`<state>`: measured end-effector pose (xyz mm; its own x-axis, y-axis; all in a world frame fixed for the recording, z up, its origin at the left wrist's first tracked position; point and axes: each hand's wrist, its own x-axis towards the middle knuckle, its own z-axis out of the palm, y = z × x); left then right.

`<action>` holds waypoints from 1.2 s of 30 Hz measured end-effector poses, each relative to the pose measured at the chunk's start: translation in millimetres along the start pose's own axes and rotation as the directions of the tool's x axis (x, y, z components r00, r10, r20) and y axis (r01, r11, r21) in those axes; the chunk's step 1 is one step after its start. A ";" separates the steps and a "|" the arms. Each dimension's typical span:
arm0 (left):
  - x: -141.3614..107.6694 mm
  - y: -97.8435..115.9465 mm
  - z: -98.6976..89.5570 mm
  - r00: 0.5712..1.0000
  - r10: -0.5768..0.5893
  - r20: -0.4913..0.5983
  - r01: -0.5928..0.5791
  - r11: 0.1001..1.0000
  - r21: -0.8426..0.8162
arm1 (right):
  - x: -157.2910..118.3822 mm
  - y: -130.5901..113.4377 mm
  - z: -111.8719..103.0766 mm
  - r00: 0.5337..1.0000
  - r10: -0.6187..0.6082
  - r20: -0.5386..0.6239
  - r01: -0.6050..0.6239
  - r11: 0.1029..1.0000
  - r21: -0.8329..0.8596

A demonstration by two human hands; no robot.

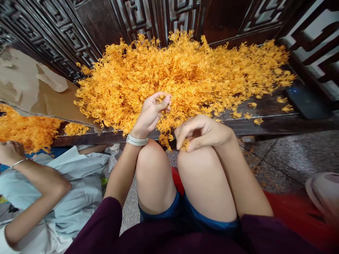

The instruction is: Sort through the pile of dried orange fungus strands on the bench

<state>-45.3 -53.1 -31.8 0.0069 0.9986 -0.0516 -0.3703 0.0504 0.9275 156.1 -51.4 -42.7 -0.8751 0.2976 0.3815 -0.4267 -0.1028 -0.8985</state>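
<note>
A big heap of small orange pieces with thin curly strands (169, 67), like artificial flower parts, lies on a dark wooden bench (265, 111). My left hand (153, 111), with a pale watch strap on its wrist, is at the heap's near edge. Its thumb and fingers pinch an orange piece, partly hidden by the fingers. Above my right knee, my right hand (203, 132) is curled, thumb against fingers, with another orange piece (185, 144) between the tips. A small clump of pieces (165, 139) hangs over the bench edge between both hands.
Cardboard (53, 95) separates this heap from another orange pile (31, 128) at left, where a co-worker's hand (10, 151) rests. A dark phone (307, 102) lies on the bench's right end. Carved dark wood panels (92, 28) stand behind. Loose strands lie on the floor.
</note>
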 end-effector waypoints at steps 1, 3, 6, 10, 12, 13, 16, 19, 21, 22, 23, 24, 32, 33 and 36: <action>0.1 -2.3 -0.8 1.000 0.021 0.016 -0.022 0.998 0.059 | -0.8 -0.7 -2.3 1.000 0.018 -0.005 -0.018 1.000 0.012; 0.3 -6.7 -1.7 0.996 0.070 0.052 -0.077 0.986 0.147 | -0.5 -1.4 -8.2 0.978 -0.046 -0.202 0.085 0.978 0.189; 0.3 -10.4 -0.8 0.990 0.080 0.115 -0.107 0.961 0.256 | 3.6 -2.0 -17.6 0.759 -0.056 -0.649 0.373 0.854 0.362; -1.2 -9.0 2.3 0.972 0.077 0.223 -0.156 0.920 0.359 | 11.5 3.7 -19.9 0.530 0.050 -0.847 0.298 0.924 0.241; -2.2 -6.9 4.1 0.960 0.084 0.268 -0.182 0.913 0.365 | 14.3 9.1 -16.6 0.458 0.036 -0.888 0.196 0.970 0.140; -2.6 -5.8 5.1 0.955 0.078 0.286 -0.183 0.913 0.364 | 15.1 11.6 -14.6 0.436 0.016 -0.900 0.146 0.985 0.088; -3.6 -3.1 7.6 0.945 0.046 0.324 -0.176 0.906 0.385 | 16.2 16.0 -9.8 0.458 -0.047 -0.888 0.022 0.999 -0.042; -4.1 -1.7 8.2 0.936 0.051 0.348 -0.199 0.892 0.405 | 15.8 15.8 -7.3 0.515 -0.097 -0.852 -0.028 0.991 -0.130; -4.0 -1.5 6.9 0.928 0.065 0.368 -0.220 0.892 0.396 | 15.1 14.8 -6.4 0.543 -0.082 -0.836 -0.001 0.995 -0.098; -3.9 -1.5 5.9 0.921 0.068 0.382 -0.225 0.896 0.382 | 14.8 14.5 -6.3 0.572 -0.049 -0.819 0.026 0.999 -0.042; -3.9 -1.7 4.8 0.914 0.067 0.400 -0.224 0.905 0.362 | 14.6 14.4 -6.3 0.613 -0.008 -0.790 0.057 0.998 0.034; -3.9 -1.9 3.7 0.906 0.058 0.420 -0.215 0.917 0.337 | 14.6 14.6 -6.5 0.662 0.032 -0.749 0.084 0.990 0.117; -4.8 -0.1 -4.0 0.964 0.043 0.262 -0.087 0.983 0.161 | 5.4 9.5 -8.6 0.816 -0.092 -0.571 0.306 0.907 0.290; -4.4 0.0 -4.8 0.976 0.052 0.214 -0.086 0.985 0.152 | 2.6 6.6 -7.1 0.835 -0.137 -0.532 0.310 0.917 0.250; -2.6 -0.9 -5.9 0.993 0.033 0.116 -0.056 0.978 0.203 | -2.6 -2.4 -1.1 0.935 -0.083 -0.344 0.111 0.992 0.064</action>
<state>-50.4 -55.9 -34.7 0.1023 0.9945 0.0225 -0.1736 -0.0044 0.9848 159.6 -50.9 -41.8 -0.7050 0.6130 0.3567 -0.5350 -0.1294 -0.8349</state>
